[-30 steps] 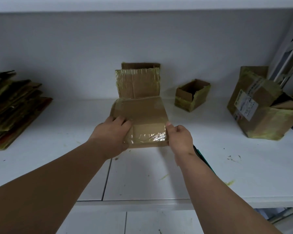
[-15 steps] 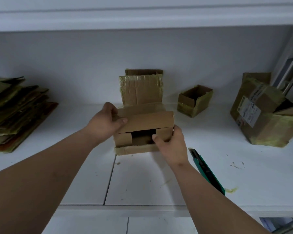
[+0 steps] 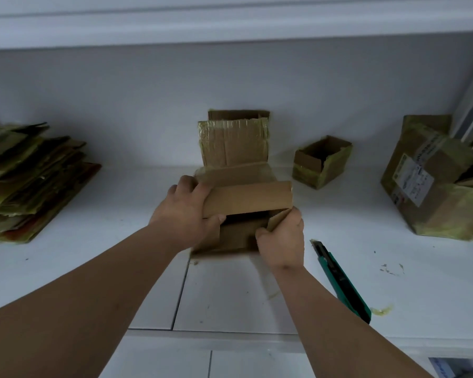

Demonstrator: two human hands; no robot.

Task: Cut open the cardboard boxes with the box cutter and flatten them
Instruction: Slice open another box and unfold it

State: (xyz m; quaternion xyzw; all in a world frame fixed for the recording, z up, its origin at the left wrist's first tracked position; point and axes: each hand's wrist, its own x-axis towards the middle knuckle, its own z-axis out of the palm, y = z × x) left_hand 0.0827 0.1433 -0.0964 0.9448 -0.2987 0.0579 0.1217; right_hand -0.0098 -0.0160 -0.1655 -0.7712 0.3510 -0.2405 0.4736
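A small brown cardboard box (image 3: pixel 246 199) sits at the middle of the white shelf (image 3: pixel 230 293), its flaps spread apart and its inside dark. My left hand (image 3: pixel 186 211) grips the left end of the long upper flap. My right hand (image 3: pixel 283 238) pinches the small side flap at the box's right front corner. The green and black box cutter (image 3: pixel 339 279) lies on the shelf just right of my right wrist, untouched.
A stack of flattened cardboard (image 3: pixel 30 181) lies at the far left. Flat taped cardboard (image 3: pixel 234 143) leans on the back wall behind the box. A small opened box (image 3: pixel 321 162) and a larger labelled box (image 3: pixel 434 184) stand at the right. Scraps dot the shelf.
The taped end of the box has come open. My hands moved from its taped face to its flaps, which now spread wider. The camera has moved in closer.
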